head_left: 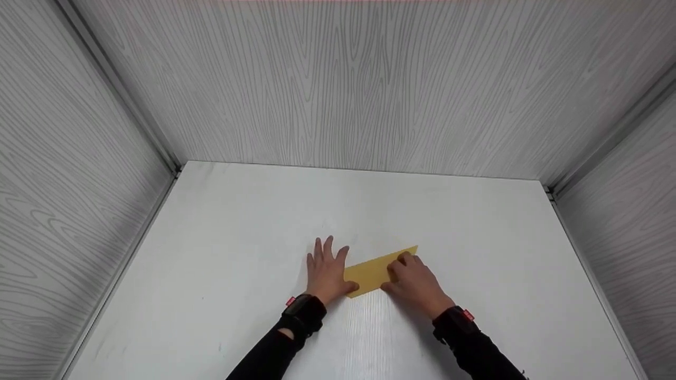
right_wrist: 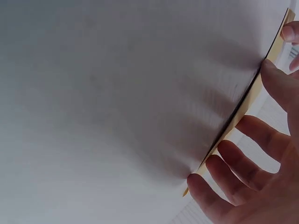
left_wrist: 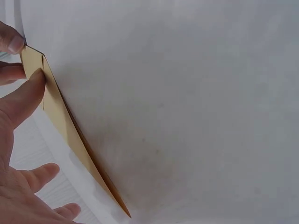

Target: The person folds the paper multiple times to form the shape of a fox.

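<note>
A folded strip of yellow paper [head_left: 369, 273] lies slantwise on the white table, its right end farther from me. My left hand [head_left: 326, 275] is at its left end, fingers spread and thumb pressing on the near corner. Bent over the right part is my right hand [head_left: 416, 282], fingertips on the paper and thumb at the near edge. In the left wrist view the paper [left_wrist: 58, 112] shows two layers, slightly parted along the long edge. Along the paper [right_wrist: 254, 91] in the right wrist view, the right hand's curled fingertips [right_wrist: 226, 148] are lined up.
The white table [head_left: 237, 221] spreads around the hands. Pale wood-grain panels stand at the back [head_left: 338, 84], left [head_left: 63, 184] and right [head_left: 623, 221]. Each wrist wears a black band with a small red tag.
</note>
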Demonstrator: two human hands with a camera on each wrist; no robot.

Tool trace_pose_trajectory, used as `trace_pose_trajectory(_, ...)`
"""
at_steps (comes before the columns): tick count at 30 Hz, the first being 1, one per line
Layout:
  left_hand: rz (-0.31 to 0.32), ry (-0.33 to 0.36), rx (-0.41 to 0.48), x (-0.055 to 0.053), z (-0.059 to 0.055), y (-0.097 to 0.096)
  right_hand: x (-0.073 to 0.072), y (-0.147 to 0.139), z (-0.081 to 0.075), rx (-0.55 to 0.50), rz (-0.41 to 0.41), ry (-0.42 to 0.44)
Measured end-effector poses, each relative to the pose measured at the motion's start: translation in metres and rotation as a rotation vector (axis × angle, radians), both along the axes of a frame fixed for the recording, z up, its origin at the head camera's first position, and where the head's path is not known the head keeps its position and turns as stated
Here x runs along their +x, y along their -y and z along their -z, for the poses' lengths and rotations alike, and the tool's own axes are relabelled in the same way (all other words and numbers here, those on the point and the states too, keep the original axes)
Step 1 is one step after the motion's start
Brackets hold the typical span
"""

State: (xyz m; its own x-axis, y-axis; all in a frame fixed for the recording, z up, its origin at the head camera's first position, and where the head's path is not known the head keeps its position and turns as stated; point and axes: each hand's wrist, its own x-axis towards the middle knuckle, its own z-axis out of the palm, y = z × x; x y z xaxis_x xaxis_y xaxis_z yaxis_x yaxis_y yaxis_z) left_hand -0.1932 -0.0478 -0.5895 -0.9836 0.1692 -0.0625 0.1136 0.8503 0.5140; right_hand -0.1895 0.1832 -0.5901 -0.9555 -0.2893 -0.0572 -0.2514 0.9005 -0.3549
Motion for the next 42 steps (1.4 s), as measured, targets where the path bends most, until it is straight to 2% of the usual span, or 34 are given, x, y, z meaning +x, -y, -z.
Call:
trace_pose_trajectory(4, -0.001, -0.025, 0.006, -0.001, -0.002, -0.001, 0.002, -0.005, -0.001, -0.007, -0.024, -0.034)
trace_pose_trajectory(10, 0.007, -0.06, 0.01, -0.002, 0.0, -0.001, 0.004, -0.011, 0.0, -0.037, -0.093, -0.172)
trace_pose_trajectory(13, 0.007, -0.055, 0.024, -0.002, -0.001, -0.001, 0.003, -0.013, 0.001, -0.044, -0.097, -0.188)
trace_pose_trajectory(22, -0.007, -0.026, 0.036, -0.006, 0.001, 0.003, -0.003, -0.015, 0.0, -0.076, 0.02, 0.018)
trace_pose_trajectory(28, -0.01, -0.001, 0.057, -0.008, 0.002, 0.006, -0.003, -0.014, 0.0, -0.079, 0.049, 0.067)
trace_pose_trajectory(35, 0.0, 0.003, 0.105, -0.008, 0.003, 0.006, -0.001, -0.011, -0.002, -0.07, 0.06, 0.084)
trace_pose_trajectory(38, 0.036, -0.018, 0.127, -0.004, 0.001, 0.003, -0.002, -0.01, -0.004, -0.061, 0.068, 0.091)
trace_pose_trajectory(42, 0.132, -0.055, 0.133, 0.0, -0.001, -0.005, -0.004, -0.009, -0.007, -0.057, 0.07, 0.108)
